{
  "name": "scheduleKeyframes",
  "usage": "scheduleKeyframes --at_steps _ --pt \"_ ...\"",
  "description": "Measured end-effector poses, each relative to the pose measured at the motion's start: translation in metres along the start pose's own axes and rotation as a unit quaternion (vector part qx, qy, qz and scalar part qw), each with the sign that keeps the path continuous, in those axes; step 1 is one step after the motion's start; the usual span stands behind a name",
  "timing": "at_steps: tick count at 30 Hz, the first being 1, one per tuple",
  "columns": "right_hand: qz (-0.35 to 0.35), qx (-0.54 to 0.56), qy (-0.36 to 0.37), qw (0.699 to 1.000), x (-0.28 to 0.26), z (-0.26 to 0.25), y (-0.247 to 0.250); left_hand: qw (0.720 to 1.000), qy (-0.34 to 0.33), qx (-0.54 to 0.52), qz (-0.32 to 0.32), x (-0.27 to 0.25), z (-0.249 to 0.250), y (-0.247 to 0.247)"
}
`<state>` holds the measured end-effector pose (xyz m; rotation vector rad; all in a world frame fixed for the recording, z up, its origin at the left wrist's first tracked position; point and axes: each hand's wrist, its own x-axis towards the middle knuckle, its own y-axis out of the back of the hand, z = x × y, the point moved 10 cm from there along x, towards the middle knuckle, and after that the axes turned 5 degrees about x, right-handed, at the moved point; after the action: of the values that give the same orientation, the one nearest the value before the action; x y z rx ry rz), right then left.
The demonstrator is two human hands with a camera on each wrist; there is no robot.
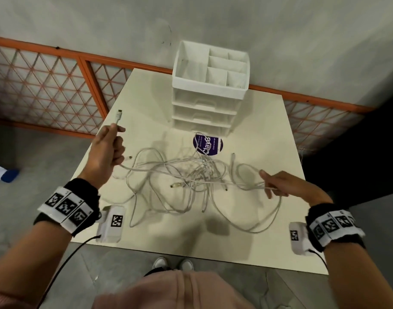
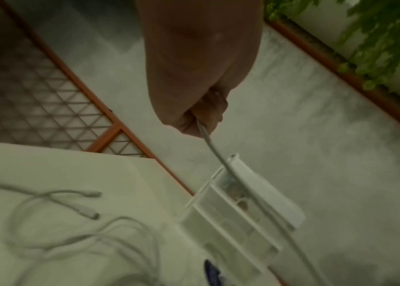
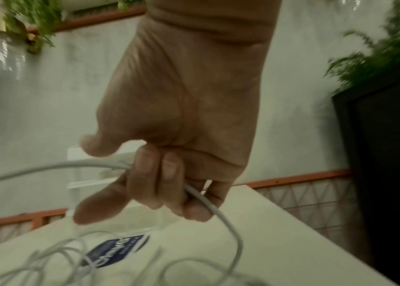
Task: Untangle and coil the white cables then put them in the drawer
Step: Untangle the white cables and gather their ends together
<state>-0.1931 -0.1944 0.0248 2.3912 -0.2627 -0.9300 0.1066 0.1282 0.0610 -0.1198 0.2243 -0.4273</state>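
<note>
Two hands: left hand (image 1: 108, 150) pinches cable end (image 1: 119, 114); right hand (image 1: 282, 185) grips strand (image 1: 246, 185); perhaps four cables (image 1: 186, 175).

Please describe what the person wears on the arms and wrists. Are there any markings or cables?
Each wrist carries a black band wrapped with a white strip of black square code markers; the right wrist matches. A white box with a code marker hangs under each wrist, trailing a thin black cable. Forearms are bare; the garment is pink.
</note>
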Motion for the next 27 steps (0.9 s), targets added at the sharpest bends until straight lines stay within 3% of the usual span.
scheduleKeyframes --at_steps 3,7,9,13,18,19,23,27 --pt "-0.006 -0.028 -0.055 0.998 -0.002 0.038 0.0 0.997 0.028 0.054 -0.039 -0.006 -0.026 0.002" --pt "-0.12 -0.074 -0.091 0.986 0.011 0.062 -0.059 0.985 0.078 0.103 -0.113 -0.022 -0.056 -0.03" --pt "-0.135 -0.095 -0.095 0.982 0.025 0.064 -0.081 0.977 0.097 0.131 -0.14 -0.029 -0.066 -0.047" --pt "-0.004 -0.135 -0.029 0.99 0.054 0.029 -0.07 0.965 0.097 0.164 -0.178 -0.034 -0.073 -0.071" --pt "0.206 -0.06 -0.012 0.977 0.085 0.014 -0.037 0.96 0.08 0.173 -0.204 -0.038 -0.069 -0.091" --pt "0.221 -0.042 -0.019 0.974 0.093 0.018 -0.035 0.96 0.071 0.177 -0.204 -0.038 -0.067 -0.094" --pt "0.143 -0.088 -0.058 0.984 0.12 0.037 -0.066 0.958 0.055 0.194 -0.202 -0.04 -0.065 -0.101" --pt "0.201 -0.02 -0.034 0.979 0.113 0.023 -0.049 0.961 0.048 0.19 -0.195 -0.039 -0.066 -0.107"
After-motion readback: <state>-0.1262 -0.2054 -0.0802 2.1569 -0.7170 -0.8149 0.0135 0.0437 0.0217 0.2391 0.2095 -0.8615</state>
